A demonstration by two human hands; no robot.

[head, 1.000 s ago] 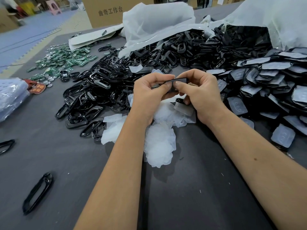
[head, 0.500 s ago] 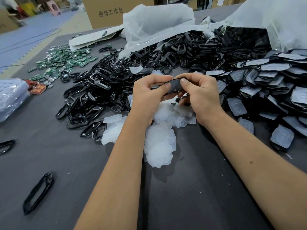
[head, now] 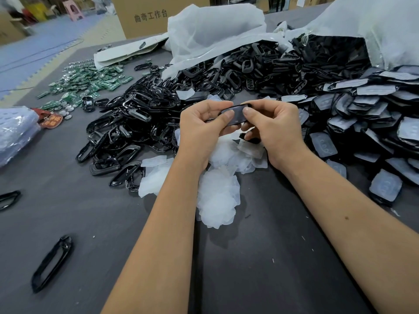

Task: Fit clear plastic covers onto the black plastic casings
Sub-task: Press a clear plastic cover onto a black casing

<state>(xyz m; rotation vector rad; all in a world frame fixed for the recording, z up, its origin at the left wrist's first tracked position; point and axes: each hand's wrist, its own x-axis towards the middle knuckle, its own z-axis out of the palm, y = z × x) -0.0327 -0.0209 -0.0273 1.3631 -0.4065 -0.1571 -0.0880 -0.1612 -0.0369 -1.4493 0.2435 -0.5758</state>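
Observation:
Both hands hold one black casing (head: 237, 117) with a clear cover lying on its face, above the table's middle. My left hand (head: 203, 130) grips its left end, thumb pressing on the cover. My right hand (head: 272, 128) grips the right end, thumb also on top. Beneath the hands lies a heap of loose clear covers (head: 217, 189). A large pile of bare black casings (head: 140, 123) spreads to the left and back. On the right are stacked casings with covers on them (head: 374, 114).
Green circuit boards (head: 86, 85) lie at the back left. White plastic bags (head: 215, 35) sit behind the piles, with a cardboard box (head: 154, 14) beyond. Stray black casings lie at the front left (head: 52, 264) and left edge (head: 9, 199). A plastic packet (head: 15, 134) sits far left.
The casing has tilted so its covered face turns toward me, and both thumbs have moved onto the top of the cover. The hands stayed in the same place.

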